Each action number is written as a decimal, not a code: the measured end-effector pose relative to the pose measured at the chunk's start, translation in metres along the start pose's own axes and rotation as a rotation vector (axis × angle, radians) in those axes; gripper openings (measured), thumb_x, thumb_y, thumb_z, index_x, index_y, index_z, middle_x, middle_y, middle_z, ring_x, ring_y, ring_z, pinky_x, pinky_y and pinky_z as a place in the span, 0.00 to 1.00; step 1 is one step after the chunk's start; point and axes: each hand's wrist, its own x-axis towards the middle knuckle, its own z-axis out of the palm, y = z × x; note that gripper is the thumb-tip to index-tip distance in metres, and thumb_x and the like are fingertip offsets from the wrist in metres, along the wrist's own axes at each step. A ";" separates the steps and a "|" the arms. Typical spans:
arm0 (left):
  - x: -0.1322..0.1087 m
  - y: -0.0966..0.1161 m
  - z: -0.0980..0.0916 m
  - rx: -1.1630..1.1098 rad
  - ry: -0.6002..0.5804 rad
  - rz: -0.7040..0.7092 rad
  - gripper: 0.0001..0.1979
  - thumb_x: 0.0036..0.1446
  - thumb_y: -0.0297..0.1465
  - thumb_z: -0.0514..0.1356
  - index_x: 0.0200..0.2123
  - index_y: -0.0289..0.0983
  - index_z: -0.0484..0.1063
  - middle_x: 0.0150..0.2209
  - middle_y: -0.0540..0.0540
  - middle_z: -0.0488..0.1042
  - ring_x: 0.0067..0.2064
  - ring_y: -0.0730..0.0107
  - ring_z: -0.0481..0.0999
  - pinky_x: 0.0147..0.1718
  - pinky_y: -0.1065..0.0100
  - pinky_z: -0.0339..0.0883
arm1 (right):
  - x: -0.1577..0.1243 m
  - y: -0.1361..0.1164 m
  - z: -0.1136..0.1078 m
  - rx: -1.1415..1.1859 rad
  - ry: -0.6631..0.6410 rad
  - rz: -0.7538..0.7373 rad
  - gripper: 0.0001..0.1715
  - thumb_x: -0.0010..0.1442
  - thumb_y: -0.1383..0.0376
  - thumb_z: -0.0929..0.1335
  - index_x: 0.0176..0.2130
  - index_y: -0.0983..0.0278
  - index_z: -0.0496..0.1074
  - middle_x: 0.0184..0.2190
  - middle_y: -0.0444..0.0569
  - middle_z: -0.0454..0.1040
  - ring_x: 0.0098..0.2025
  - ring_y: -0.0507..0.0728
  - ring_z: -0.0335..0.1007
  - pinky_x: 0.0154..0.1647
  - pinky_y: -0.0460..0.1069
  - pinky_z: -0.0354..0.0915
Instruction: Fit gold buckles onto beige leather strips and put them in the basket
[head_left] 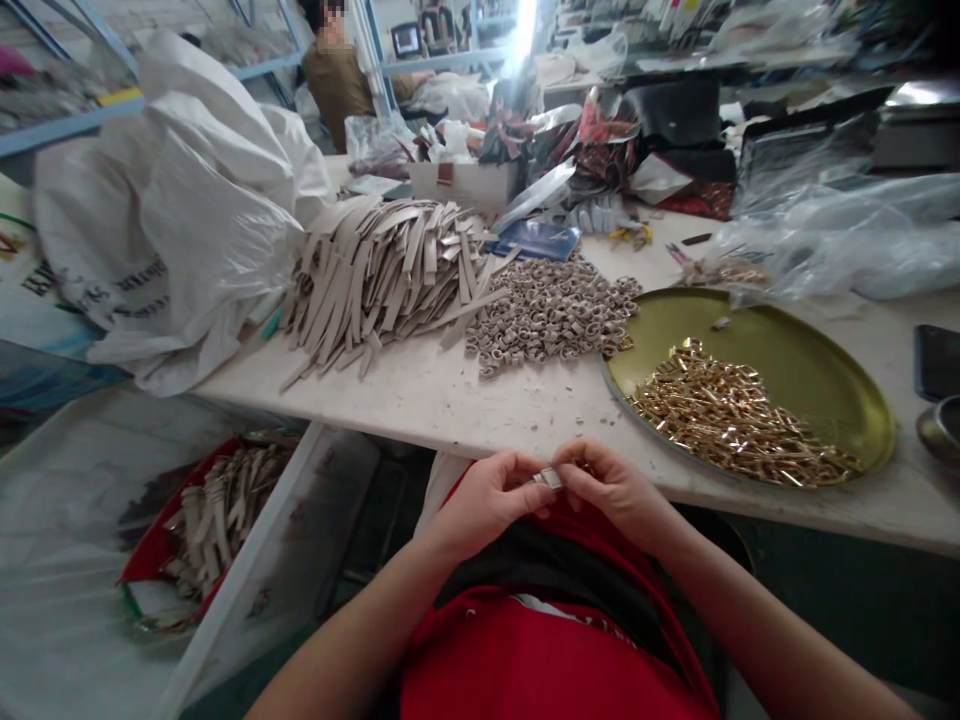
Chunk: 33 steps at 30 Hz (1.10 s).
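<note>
My left hand (499,500) and my right hand (611,490) meet at the table's front edge, above my lap. Between their closed fingertips is a small beige strap loop (551,479), partly hidden by the fingers. Whether a metal piece is also pinched there I cannot tell. Beyond my hands lies a heap of small beige loops (555,310). Left of it is a big pile of flat beige straps (382,270). To the right, gold metal buckle pieces (735,415) fill the near side of a round gold tray (817,350).
A large white sack (195,200) stands at the left. Below it, a red-rimmed container (161,535) holds finished-looking straps. Plastic bags (862,240), a blue booklet (536,240) and a dark phone (937,362) lie on the table (405,390). A person (337,80) sits far back.
</note>
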 end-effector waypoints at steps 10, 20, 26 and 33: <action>0.020 -0.009 -0.011 0.047 -0.076 -0.085 0.14 0.52 0.33 0.61 0.41 0.32 0.69 0.35 0.44 0.74 0.33 0.73 0.74 0.37 0.69 0.66 | 0.017 0.007 -0.019 -0.238 -0.129 0.117 0.08 0.52 0.60 0.68 0.29 0.61 0.66 0.21 0.40 0.68 0.22 0.50 0.60 0.23 0.45 0.53; 0.035 -0.004 -0.016 0.393 -0.085 -0.170 0.12 0.55 0.36 0.55 0.36 0.33 0.70 0.29 0.47 0.73 0.27 0.74 0.70 0.28 0.73 0.62 | 0.023 0.006 -0.021 -0.563 -0.015 -0.028 0.06 0.53 0.64 0.65 0.27 0.61 0.71 0.23 0.44 0.70 0.26 0.54 0.63 0.27 0.48 0.57; 0.031 0.003 -0.014 0.588 -0.154 -0.192 0.16 0.58 0.38 0.49 0.26 0.33 0.67 0.22 0.53 0.60 0.24 0.77 0.57 0.21 0.74 0.50 | 0.017 0.004 -0.021 -0.504 -0.067 0.006 0.04 0.53 0.64 0.65 0.29 0.62 0.70 0.24 0.43 0.69 0.26 0.52 0.61 0.27 0.46 0.57; 0.018 0.001 -0.006 0.511 -0.216 -0.176 0.17 0.58 0.40 0.47 0.29 0.33 0.65 0.22 0.54 0.57 0.24 0.78 0.54 0.21 0.74 0.49 | 0.003 -0.004 -0.020 -0.522 -0.111 0.042 0.07 0.54 0.61 0.64 0.31 0.63 0.67 0.21 0.41 0.65 0.24 0.51 0.58 0.23 0.45 0.54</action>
